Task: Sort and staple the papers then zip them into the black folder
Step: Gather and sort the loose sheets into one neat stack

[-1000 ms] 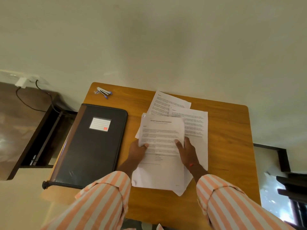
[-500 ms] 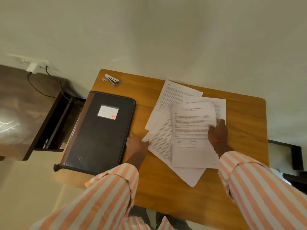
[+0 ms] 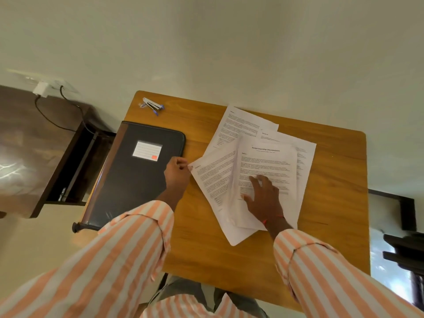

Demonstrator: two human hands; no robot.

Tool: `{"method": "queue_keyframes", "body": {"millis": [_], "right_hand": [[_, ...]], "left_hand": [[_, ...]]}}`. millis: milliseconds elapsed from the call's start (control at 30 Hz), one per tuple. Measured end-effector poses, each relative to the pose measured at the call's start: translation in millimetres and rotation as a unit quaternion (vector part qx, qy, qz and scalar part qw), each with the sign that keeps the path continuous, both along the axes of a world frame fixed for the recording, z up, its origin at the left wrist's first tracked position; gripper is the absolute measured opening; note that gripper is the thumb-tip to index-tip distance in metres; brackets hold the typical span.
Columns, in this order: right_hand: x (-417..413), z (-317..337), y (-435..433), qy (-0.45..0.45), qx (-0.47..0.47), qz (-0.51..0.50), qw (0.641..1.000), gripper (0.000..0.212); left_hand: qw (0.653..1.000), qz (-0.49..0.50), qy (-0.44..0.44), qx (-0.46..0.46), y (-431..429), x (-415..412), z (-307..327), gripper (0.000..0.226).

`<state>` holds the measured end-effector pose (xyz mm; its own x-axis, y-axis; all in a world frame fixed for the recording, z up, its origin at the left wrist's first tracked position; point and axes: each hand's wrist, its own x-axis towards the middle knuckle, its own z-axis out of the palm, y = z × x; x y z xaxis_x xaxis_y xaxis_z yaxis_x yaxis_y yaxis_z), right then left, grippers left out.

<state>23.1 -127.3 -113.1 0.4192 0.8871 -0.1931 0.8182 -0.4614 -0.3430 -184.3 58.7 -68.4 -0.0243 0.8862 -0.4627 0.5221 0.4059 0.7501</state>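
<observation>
Several printed white papers lie fanned out on the wooden table. On top is a titled sheet, and my right hand lies flat on it with fingers spread. A tilted sheet sticks out to the left from under it, and my left hand pinches that sheet's top left corner. The closed black folder, with a white label, lies at the table's left side, partly over the edge. A small stapler with blue parts rests at the far left corner.
A dark wooden shelf unit stands left of the table, with a white charger and cable on the wall above it. The wall runs right behind the table. Dark furniture stands at the right.
My right hand moved from the right edge of the titled sheet to lie flat on its middle. My left hand shifted up to the tilted sheet's corner. The camera view moved closer.
</observation>
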Motion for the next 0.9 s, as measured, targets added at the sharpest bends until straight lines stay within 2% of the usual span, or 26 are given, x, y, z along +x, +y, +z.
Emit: {"method": "queue_keyframes", "body": {"millis": [133,233,333,433,500,600,700,800,900], "right_hand": [[0,-2,-5,-0.006,0.003,0.0,1.0,0.064],[2,1,-2,-0.011,0.011,-0.001,1.0,0.063],[7,3,5,-0.031,0.038,-0.019,0.999,0.06],[19,7,18,-0.035,0.036,-0.099,0.994,0.056],[31,10,27,-0.041,0.012,-0.159,0.986,0.055],[55,15,36,-0.037,-0.021,-0.259,0.965,0.059],[79,18,44,-0.012,-0.046,-0.351,0.935,0.06],[93,16,52,0.031,-0.065,-0.39,0.918,0.06],[96,12,56,0.057,-0.057,-0.397,0.914,0.05]], "left_hand": [[0.999,-0.035,0.019,0.013,14,3,0,0.017],[0.995,-0.065,0.07,-0.007,15,6,-9,0.007],[0.985,-0.113,0.131,-0.03,11,7,-13,0.007],[0.957,-0.17,0.231,0.043,15,12,-14,0.019],[0.938,-0.208,0.258,0.097,21,22,-10,0.023],[0.944,-0.251,0.198,0.087,28,46,2,0.023],[0.959,-0.263,0.106,-0.001,27,80,4,0.023],[0.954,-0.282,0.078,-0.071,18,111,-8,0.046],[0.949,-0.299,0.059,-0.075,2,131,-17,0.046]]}}
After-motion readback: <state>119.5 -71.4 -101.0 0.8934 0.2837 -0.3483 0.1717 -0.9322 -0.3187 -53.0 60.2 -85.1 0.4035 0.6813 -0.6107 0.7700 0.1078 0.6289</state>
